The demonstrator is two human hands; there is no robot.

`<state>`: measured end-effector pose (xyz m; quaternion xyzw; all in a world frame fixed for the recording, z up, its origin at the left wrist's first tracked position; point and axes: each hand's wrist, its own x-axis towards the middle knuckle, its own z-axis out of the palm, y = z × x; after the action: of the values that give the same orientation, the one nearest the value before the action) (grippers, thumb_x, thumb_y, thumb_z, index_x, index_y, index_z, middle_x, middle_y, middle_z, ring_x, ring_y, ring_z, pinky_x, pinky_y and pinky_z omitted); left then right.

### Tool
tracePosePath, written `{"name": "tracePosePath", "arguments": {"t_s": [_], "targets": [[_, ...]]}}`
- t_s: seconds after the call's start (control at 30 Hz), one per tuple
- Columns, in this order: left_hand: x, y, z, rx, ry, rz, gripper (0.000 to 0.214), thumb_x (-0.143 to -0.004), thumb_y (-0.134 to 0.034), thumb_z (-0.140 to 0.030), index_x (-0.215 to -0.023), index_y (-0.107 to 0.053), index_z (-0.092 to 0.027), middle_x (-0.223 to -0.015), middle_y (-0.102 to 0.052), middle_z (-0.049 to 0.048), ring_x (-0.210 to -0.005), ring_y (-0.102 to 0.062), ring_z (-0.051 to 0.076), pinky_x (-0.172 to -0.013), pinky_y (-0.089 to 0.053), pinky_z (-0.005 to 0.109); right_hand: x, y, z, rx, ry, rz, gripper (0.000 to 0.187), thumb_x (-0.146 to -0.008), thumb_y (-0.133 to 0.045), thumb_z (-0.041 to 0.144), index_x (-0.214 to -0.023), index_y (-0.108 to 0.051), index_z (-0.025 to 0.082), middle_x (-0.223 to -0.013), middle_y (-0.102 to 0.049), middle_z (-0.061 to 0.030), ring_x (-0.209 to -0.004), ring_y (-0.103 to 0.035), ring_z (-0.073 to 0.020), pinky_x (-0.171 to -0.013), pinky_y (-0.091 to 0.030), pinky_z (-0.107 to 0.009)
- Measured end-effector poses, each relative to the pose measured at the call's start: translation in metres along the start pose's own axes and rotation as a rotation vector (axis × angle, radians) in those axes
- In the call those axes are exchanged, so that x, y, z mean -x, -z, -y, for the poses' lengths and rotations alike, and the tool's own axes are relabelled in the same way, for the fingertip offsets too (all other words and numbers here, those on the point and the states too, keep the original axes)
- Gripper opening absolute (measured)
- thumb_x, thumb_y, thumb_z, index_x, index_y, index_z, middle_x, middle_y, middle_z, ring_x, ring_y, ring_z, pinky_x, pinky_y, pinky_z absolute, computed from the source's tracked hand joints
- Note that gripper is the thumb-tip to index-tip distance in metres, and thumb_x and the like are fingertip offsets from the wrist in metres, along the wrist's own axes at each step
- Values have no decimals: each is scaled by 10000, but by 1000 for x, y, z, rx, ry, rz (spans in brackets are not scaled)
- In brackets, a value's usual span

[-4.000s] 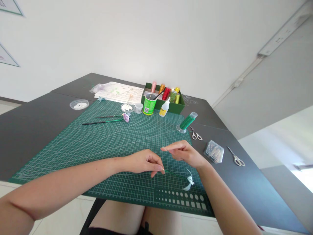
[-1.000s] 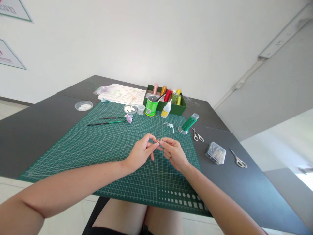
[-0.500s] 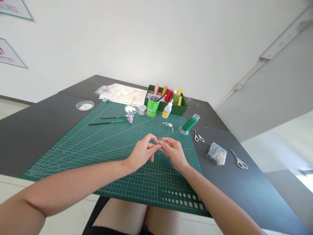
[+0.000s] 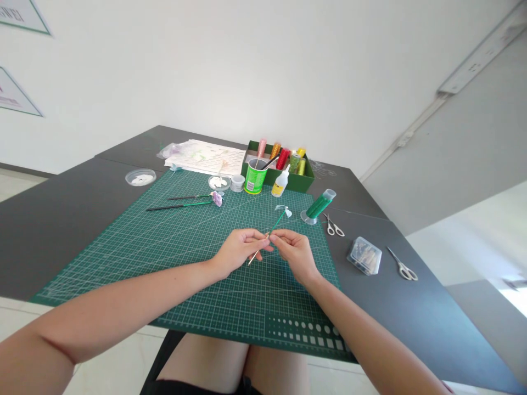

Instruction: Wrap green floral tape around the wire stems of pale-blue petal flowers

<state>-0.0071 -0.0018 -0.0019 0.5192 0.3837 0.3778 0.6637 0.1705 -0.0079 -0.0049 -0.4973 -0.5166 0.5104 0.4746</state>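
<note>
Over the green cutting mat [image 4: 197, 241], my left hand [image 4: 240, 249] and my right hand [image 4: 295, 253] meet fingertip to fingertip. Both pinch a thin flower stem [image 4: 279, 221], its upper part green and topped with pale blue petals or leaves [image 4: 285, 210]. The bare, light lower end [image 4: 253, 258] pokes out below my left fingers. The exact grip point is covered by the fingertips. To the left lie two dark sticks with green wrapping, one [image 4: 181, 207] below the other, by a lilac flower [image 4: 217, 198].
A green thread spool [image 4: 320, 204] stands right of the mat's top, beside small scissors [image 4: 332, 225]. Farther right are a clear box [image 4: 364, 255] and scissors [image 4: 402, 265]. A glue bottle [image 4: 280, 182], green can [image 4: 255, 178] and spool box [image 4: 307, 181] stand behind; petal dishes [image 4: 140, 176] lie left.
My left fingers have closed in more, and the light lower end of the stem now shows below them. The green upper part is also more exposed. The view has shifted slightly.
</note>
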Motion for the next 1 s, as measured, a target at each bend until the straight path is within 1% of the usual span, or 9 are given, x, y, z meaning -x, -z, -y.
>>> {"name": "tracePosePath", "arguments": {"t_s": [0.17,0.3,0.5,0.63,0.73,0.9,1.0], "targets": [[1,0,0,-13,23,8,371,-778,-809,-478,-879,-683,-144,-891,-800,103,-593,-630,114,-522,-401,216,3,1,5,-19,-1,30,338,-735,-803,492,-784,-776,159,-466,-334,84,-457,-195,-61,-449,-120,-257],[0,1,0,-22,14,36,371,-799,-791,-490,-884,-712,-137,-879,-799,113,-601,-641,124,-500,-393,211,3,1,8,-32,-25,8,353,-724,-808,507,-778,-770,160,-456,-333,88,-448,-183,-59,-446,-116,-260],[1,0,0,-42,-21,47,428,-802,-778,-514,-973,-739,-123,-889,-802,124,-583,-651,128,-471,-403,202,2,2,8,55,34,-23,325,-733,-807,492,-742,-754,172,-473,-322,85,-463,-201,-69,-459,-141,-266],[2,0,0,-72,-33,25,456,-808,-754,-560,-912,-728,-117,-857,-798,132,-557,-656,132,-460,-402,201,4,3,7,119,66,-12,307,-773,-780,480,-733,-754,176,-478,-300,81,-478,-203,-78,-473,-156,-271],[2,1,-1,-73,-37,34,443,-818,-743,-565,-873,-728,-125,-877,-803,134,-568,-667,133,-481,-408,202,4,3,6,126,74,-1,312,-790,-766,483,-728,-757,178,-480,-298,79,-481,-200,-81,-477,-157,-275],[0,3,-3,-30,-22,72,405,-825,-740,-533,-881,-753,-132,-942,-811,136,-570,-653,123,-502,-396,214,4,4,7,83,71,2,310,-777,-778,482,-714,-753,179,-482,-302,78,-479,-197,-79,-475,-155,-276],[0,4,-3,15,4,91,398,-819,-744,-527,-895,-769,-137,-942,-811,129,-575,-639,118,-505,-386,216,4,5,7,78,76,13,325,-777,-779,501,-719,-758,182,-480,-309,75,-478,-196,-79,-472,-155,-277]]}}
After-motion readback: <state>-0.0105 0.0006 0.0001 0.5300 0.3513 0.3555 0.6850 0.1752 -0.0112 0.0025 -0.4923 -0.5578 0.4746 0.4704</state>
